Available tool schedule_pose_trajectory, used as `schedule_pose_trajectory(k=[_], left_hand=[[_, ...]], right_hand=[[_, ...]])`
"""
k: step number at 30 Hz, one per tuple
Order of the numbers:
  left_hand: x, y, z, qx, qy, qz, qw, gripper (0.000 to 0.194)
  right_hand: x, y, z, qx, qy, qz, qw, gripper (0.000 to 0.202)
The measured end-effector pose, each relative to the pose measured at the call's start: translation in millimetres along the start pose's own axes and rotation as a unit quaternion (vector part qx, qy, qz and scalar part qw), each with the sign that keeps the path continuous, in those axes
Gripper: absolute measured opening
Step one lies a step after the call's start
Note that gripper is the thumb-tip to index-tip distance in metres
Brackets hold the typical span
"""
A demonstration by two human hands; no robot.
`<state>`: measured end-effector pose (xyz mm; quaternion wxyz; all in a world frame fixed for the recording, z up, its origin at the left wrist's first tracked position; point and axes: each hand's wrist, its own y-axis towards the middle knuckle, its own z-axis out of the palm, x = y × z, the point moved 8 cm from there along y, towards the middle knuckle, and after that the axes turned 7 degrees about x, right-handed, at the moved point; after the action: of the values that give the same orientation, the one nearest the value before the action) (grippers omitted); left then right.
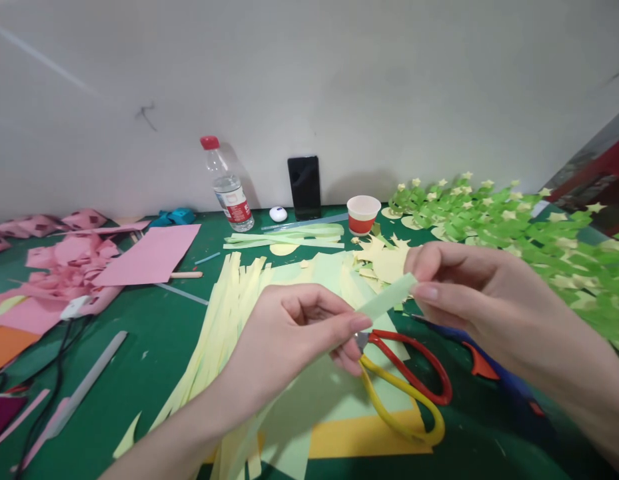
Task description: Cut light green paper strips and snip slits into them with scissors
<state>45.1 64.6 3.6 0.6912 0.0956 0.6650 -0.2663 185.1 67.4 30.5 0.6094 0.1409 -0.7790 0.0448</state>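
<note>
A short pale green paper strip (388, 299) is stretched between my hands. My left hand (309, 323) pinches its near end between thumb and fingers, and my right hand (454, 283) grips the far end with thumb and forefinger. Just below the strip lie scissors (414, 387) with one red and one yellow handle; their blades are mostly hidden behind my left hand. Under them, pale green paper sheets (334, 393) rest on an orange sheet (369, 437). Long cut yellow-green strips (216, 333) are spread beside my left forearm.
At the back stand a water bottle (232, 190), a phone (305, 188) against the wall and a paper cup (363, 217). Green paper pieces with stars (509, 227) fill the right. Pink paper (152, 255) and a black cable (56, 373) lie left. Star cutouts (384, 259) sit past my hands.
</note>
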Motion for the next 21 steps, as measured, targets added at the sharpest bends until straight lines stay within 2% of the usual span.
schedule_pose_trajectory(k=[5,9,12,15,18,21], left_hand=[[2.4,1.3,-0.1,0.016,0.025,-0.023,0.999,0.015],[13.1,0.4,4.4,0.056,0.058,-0.087,0.993,0.016],[19.8,-1.0,10.2,0.095,0.065,-0.11,0.987,0.015],[24.7,-2.4,14.9,0.118,0.068,-0.125,0.983,0.014],[27.2,-4.6,19.1,0.137,0.051,-0.145,0.979,0.014],[24.8,-7.2,18.4,0.149,0.028,-0.164,0.975,0.015]], right_hand=[[1.8,3.3,11.5,0.082,-0.078,0.003,0.994,0.01],[1.5,0.8,29.1,0.169,-0.172,-0.004,0.971,0.013],[-1.3,-4.0,42.6,0.225,-0.217,-0.011,0.95,0.02],[-2.4,-7.1,51.2,0.251,-0.242,-0.029,0.937,0.022],[1.0,-7.7,55.5,0.261,-0.22,-0.054,0.938,0.023],[4.3,-6.3,48.3,0.255,-0.199,-0.065,0.944,0.022]])
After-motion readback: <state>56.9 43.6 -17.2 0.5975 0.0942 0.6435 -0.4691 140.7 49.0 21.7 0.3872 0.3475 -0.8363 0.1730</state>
